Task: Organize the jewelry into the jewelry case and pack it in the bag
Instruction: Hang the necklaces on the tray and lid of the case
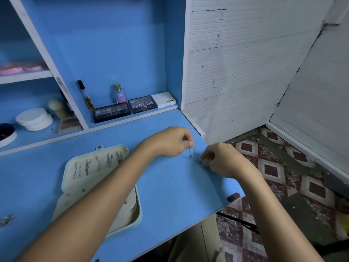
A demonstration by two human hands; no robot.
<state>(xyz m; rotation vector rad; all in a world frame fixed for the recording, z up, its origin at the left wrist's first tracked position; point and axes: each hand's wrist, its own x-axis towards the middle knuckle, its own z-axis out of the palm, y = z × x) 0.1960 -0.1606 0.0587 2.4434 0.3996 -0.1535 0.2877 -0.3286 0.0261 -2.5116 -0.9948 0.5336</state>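
An open cream jewelry case lies on the blue desk, its lid raised toward the back with several chains and earrings hung inside. My left forearm crosses over its lower tray. To the right of the case, my left hand pinches the top of a thin chain that dangles just above the desk. My right hand pinches the chain's other end close to the desk's right edge. No bag is in view.
Makeup palettes, a perfume bottle and a white box line the back shelf. Powder puffs sit at the left. A small metal piece lies at the desk's left. Patterned floor tiles lie beyond the right edge.
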